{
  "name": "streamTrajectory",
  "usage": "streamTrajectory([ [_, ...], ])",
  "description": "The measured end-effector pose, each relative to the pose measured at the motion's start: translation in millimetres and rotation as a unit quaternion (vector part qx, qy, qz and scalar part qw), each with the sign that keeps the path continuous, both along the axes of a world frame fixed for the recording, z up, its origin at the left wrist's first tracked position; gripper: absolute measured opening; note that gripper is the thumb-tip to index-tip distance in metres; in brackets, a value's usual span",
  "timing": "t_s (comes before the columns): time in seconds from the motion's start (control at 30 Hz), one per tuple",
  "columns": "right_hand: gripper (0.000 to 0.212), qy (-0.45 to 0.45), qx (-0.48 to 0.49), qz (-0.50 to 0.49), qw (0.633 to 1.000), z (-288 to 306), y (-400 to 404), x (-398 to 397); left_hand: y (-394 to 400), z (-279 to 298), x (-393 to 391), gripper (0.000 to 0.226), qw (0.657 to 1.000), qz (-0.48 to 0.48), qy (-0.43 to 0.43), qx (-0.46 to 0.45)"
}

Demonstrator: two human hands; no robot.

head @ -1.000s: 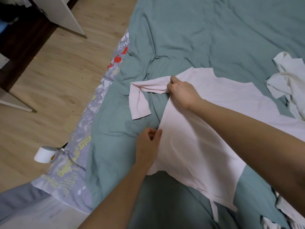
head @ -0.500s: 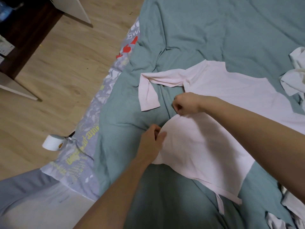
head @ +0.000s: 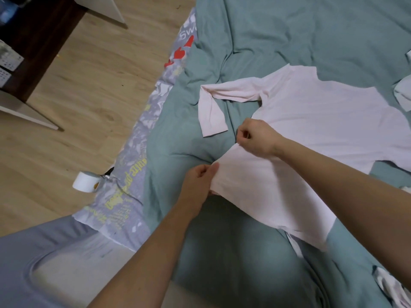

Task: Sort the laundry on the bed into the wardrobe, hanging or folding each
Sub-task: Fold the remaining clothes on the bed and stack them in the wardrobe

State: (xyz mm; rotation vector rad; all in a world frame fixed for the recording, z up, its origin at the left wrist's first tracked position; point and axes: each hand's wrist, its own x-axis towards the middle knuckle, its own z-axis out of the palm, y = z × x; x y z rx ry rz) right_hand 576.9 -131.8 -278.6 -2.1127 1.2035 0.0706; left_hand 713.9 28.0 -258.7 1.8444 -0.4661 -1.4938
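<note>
Now right hand (head: 255,138) lower, off sleeve; both hands pinch pink shirt (head: 311,121) edge, left hand (head: 200,183) unmoved.

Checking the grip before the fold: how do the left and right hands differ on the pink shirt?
The left hand pinches the pink shirt at its near side edge; the right hand pinches farther up that edge, nearer the sleeve. The left arm comes from below, the right crosses over the shirt. Both grip the same edge.

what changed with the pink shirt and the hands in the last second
The right hand let go of the sleeve and moved down the pink shirt side edge to pinch it nearer the left hand. The left hand kept its grip; the sleeve stayed flat.
</note>
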Motion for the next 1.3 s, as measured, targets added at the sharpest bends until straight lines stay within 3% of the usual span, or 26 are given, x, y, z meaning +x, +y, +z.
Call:
streamTrajectory([
  [0.07,0.016,-0.039,-0.027,-0.063,0.997,-2,10,5,1,4,8,0.025,0.999,0.018,0.022,0.014],
  [0.13,0.013,-0.074,-0.021,-0.110,0.991,-6,20,12,3,-1,19,0.023,0.993,-0.066,-0.089,0.038],
  [0.17,0.011,-0.086,-0.004,-0.125,0.988,-8,27,15,5,-4,25,0.022,0.973,-0.137,-0.175,0.055],
  [0.27,0.014,-0.140,0.046,-0.177,0.973,-3,41,14,1,-2,33,0.016,0.859,-0.295,-0.409,0.087],
  [0.37,0.017,-0.173,-0.031,-0.270,0.947,13,55,-13,-18,12,23,0.020,0.794,-0.331,-0.509,0.009],
  [0.47,0.019,-0.154,-0.119,-0.428,0.882,29,77,-63,-38,19,0,0.019,0.772,-0.380,-0.495,-0.123],
  [0.57,0.022,-0.084,-0.129,-0.570,0.807,28,97,-118,-53,17,-37,0.026,0.741,-0.450,-0.450,-0.215],
  [0.73,0.028,-0.030,-0.026,-0.667,0.744,16,119,-165,-82,4,-96,0.044,0.704,-0.522,-0.400,-0.268],
  [0.83,0.011,-0.106,0.074,-0.705,0.697,6,127,-165,-100,-6,-107,0.049,0.697,-0.547,-0.382,-0.262],
  [0.87,0.016,-0.142,0.112,-0.711,0.680,4,130,-161,-104,-10,-108,0.051,0.690,-0.563,-0.377,-0.254],
  [0.93,0.027,-0.153,0.144,-0.701,0.682,-1,141,-154,-104,-14,-108,0.053,0.678,-0.591,-0.371,-0.230],
  [1.07,0.024,-0.107,0.115,-0.688,0.709,-1,164,-142,-94,-19,-108,0.058,0.641,-0.625,-0.390,-0.215],
  [1.13,0.018,-0.126,0.153,-0.686,0.700,4,174,-135,-89,-22,-106,0.059,0.628,-0.635,-0.397,-0.210],
  [1.2,0.027,-0.125,0.185,-0.671,0.707,9,184,-132,-87,-23,-104,0.061,0.620,-0.645,-0.401,-0.198],
  [1.3,0.026,-0.118,0.125,-0.685,0.708,28,202,-131,-87,-23,-101,0.064,0.606,-0.661,-0.405,-0.176],
])
